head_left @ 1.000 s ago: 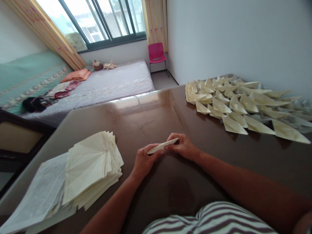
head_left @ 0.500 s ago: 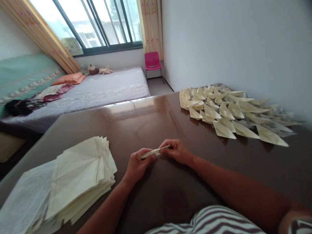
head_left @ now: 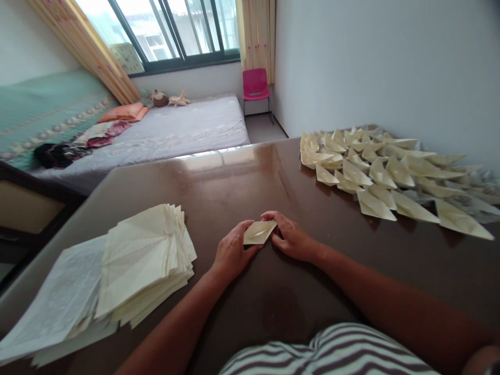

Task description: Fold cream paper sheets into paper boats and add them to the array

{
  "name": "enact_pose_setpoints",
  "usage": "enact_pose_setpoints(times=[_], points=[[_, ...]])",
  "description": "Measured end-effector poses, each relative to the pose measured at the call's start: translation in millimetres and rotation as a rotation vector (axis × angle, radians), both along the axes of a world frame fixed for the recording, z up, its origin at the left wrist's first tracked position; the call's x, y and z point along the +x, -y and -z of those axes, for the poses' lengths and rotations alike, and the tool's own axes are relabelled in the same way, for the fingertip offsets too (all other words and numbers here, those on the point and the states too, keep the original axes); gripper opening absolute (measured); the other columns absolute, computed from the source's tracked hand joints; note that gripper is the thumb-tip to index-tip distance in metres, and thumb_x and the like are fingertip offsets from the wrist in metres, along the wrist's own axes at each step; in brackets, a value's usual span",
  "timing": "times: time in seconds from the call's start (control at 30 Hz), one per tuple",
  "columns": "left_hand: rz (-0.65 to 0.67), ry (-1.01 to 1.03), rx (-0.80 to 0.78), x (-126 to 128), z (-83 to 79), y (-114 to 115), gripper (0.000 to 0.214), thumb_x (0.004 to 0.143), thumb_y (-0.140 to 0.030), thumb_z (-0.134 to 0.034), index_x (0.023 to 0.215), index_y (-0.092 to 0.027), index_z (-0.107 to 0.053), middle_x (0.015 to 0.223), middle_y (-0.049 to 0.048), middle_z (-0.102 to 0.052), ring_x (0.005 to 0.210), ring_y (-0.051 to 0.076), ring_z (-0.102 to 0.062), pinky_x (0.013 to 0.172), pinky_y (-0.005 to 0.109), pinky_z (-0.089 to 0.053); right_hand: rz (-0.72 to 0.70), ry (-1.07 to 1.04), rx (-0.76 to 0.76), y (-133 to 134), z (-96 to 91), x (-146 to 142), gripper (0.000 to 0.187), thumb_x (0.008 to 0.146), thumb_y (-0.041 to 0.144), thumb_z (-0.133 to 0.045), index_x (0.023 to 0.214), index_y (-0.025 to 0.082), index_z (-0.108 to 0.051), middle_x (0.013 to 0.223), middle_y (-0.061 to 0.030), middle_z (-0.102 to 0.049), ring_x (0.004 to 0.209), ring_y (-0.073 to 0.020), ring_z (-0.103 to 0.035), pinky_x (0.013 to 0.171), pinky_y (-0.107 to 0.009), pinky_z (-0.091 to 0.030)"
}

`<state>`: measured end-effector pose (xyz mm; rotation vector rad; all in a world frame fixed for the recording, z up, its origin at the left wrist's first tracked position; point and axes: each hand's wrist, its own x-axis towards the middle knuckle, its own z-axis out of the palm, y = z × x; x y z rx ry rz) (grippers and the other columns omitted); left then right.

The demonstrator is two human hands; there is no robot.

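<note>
A small cream paper boat (head_left: 259, 233) with pointed ends is held between my two hands, just above the brown table (head_left: 250, 307). My left hand (head_left: 233, 251) grips its left end, thumb below and fingers behind. At the right end, my right hand (head_left: 289, 237) pinches the point between thumb and fingers. The boat's opening faces up, with a small raised ridge in the middle. To the left of my hands lies a stack of creased cream paper sheets (head_left: 136, 255). Many folded paper boats (head_left: 375, 203) stand in rows at the right.
White printed sheets (head_left: 58, 291) lie partly under the cream stack at the left. Beyond the table are a bed (head_left: 187, 127) with a light cover, a pink chair (head_left: 255, 86) and a window. A wall (head_left: 383, 67) runs along the right side.
The paper between my hands was a narrow, flat strip seen edge-on; now it is spread wider with its top opening showing. My view has tilted slightly down and left.
</note>
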<state>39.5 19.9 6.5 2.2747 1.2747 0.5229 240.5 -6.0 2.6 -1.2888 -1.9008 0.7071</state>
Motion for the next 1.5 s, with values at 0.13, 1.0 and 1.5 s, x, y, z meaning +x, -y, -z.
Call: enact_pose_setpoints(times=[0.13,1.0,1.5], points=[[-0.002,-0.063,0.009,2.0,-1.7,0.2,0.043,0.079,-0.033,-0.063,0.119,-0.025,-0.050,0.115,0.0039,-0.059,0.097,0.023,-0.062,0.082,0.033,-0.048,-0.047,0.035,-0.002,2.2,-2.6,-2.7,0.045,0.075,0.007,-0.051,0.118,0.020,-0.048,0.111,-0.0085,-0.058,0.099,-0.0194,-0.057,0.088,-0.033,-0.046],[-0.061,0.148,-0.006,-11.5,12.1,-28.3,0.062,0.081,-0.063,-0.049,0.130,-0.024,-0.046,0.111,0.0047,-0.061,0.058,0.014,-0.058,0.064,0.033,-0.054,0.214,0.278,0.083,30.5,-57.9,97.5,0.028,0.086,0.018,-0.052,0.109,0.024,-0.067,0.092,-0.0054,-0.061,0.081,-0.0168,-0.059,0.076,-0.029,-0.047],[-0.066,0.082,0.089,-11.9,15.1,-26.7,0.056,0.078,-0.062,-0.050,0.122,-0.028,-0.056,0.104,0.0009,-0.064,0.055,0.013,-0.059,0.057,0.029,-0.054,1.441,0.416,0.176,109.6,-19.6,282.4,0.026,0.082,0.039,-0.057,0.100,0.021,-0.063,0.083,-0.0060,-0.072,0.065,-0.0193,-0.064,0.060,-0.030,-0.044]])
